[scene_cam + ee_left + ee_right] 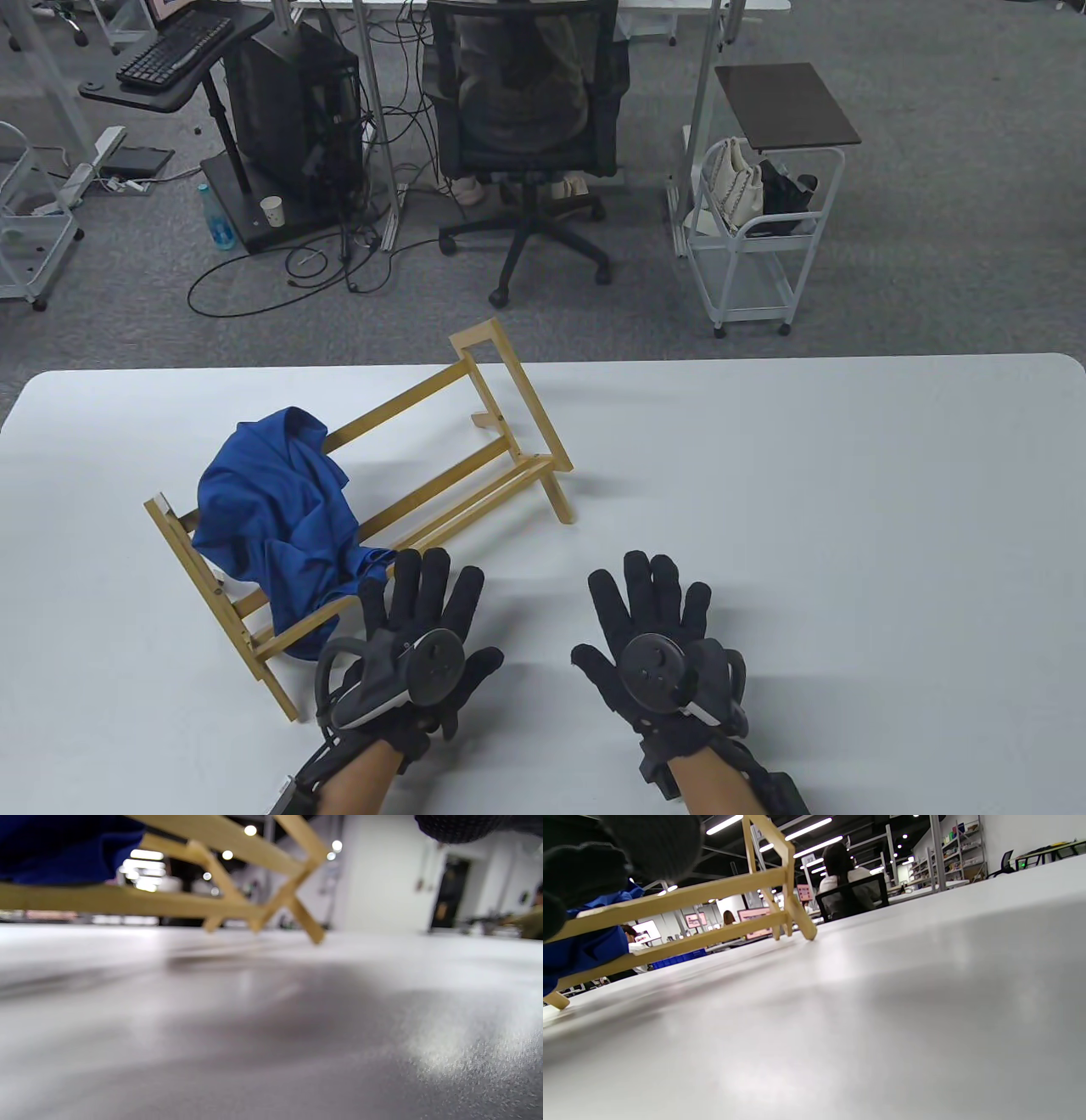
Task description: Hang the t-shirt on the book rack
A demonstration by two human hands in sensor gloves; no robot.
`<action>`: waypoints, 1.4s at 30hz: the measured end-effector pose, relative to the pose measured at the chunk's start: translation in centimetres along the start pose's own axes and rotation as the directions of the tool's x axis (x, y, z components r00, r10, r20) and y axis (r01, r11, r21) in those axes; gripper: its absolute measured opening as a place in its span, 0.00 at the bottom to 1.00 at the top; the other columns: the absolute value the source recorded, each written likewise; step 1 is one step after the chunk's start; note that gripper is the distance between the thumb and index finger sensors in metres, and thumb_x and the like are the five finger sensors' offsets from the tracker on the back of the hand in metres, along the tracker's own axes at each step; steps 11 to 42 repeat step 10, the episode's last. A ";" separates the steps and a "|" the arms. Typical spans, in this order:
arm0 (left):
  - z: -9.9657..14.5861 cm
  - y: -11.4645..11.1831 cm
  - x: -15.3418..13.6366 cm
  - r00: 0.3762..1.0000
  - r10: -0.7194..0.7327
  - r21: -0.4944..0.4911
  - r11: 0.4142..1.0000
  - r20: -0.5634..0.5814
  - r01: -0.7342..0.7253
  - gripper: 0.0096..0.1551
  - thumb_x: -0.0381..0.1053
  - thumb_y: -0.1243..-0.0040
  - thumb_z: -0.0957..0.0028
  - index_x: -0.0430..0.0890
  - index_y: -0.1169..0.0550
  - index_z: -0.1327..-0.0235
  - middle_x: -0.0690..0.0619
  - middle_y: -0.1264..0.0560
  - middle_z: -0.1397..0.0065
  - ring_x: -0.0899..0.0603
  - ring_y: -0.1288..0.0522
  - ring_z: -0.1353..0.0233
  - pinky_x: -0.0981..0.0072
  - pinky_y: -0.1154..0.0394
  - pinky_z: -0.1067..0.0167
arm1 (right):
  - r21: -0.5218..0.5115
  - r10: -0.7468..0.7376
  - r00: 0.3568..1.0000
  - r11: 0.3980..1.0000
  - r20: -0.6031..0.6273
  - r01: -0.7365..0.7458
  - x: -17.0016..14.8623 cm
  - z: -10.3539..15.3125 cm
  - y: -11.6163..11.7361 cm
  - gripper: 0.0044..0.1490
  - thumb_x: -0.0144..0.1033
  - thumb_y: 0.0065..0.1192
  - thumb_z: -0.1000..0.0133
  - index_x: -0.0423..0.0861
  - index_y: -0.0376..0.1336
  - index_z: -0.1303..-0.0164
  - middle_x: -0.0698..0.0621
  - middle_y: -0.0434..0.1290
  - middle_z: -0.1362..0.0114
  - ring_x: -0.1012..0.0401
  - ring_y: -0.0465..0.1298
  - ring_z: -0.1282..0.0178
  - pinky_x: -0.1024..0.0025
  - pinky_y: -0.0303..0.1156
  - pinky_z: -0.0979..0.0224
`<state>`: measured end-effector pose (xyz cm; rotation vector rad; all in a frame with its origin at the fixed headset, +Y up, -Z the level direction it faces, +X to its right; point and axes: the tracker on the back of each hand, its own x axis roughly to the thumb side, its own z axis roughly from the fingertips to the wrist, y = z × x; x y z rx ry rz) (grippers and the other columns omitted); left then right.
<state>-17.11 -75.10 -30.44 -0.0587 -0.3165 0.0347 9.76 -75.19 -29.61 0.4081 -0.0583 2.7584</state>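
Observation:
A blue t-shirt [276, 505] is draped in a bunch over the left end of a wooden book rack [475, 463] that stands slanted on the white table [806, 509]. My left hand [420, 628] lies flat, palm down, fingers spread, just right of the rack's near end, holding nothing. My right hand [653, 632] lies flat and spread on the table, apart from the rack. The rack [220, 906] and blue cloth [63, 846] show in the left wrist view. The right wrist view shows the rack [721, 895] and the shirt [585, 946].
Beyond the table's far edge are an office chair [526, 127] with a person in it, a white cart [759, 229] and a computer stand [288, 127].

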 end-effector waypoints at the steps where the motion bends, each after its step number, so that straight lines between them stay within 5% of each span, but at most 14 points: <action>1: 0.0 0.0 0.0 1.000 0.000 -0.001 1.000 0.001 0.000 0.52 0.81 0.61 0.43 0.63 0.66 0.18 0.44 0.70 0.11 0.33 0.72 0.14 0.30 0.71 0.31 | 0.000 -0.003 1.000 1.000 -0.001 0.003 0.0 0.0 0.0 0.52 0.61 0.58 0.38 0.59 0.36 0.13 0.44 0.27 0.13 0.45 0.23 0.17 0.34 0.23 0.25; 42: 0.1 -0.1 0.1 1.000 0.013 -0.018 1.000 0.007 -0.013 0.52 0.81 0.61 0.43 0.63 0.66 0.18 0.44 0.70 0.11 0.33 0.72 0.14 0.30 0.70 0.31 | -0.001 -0.010 1.000 1.000 -0.003 0.010 -0.1 0.0 -0.1 0.52 0.61 0.58 0.38 0.59 0.36 0.13 0.44 0.27 0.13 0.45 0.23 0.17 0.34 0.24 0.25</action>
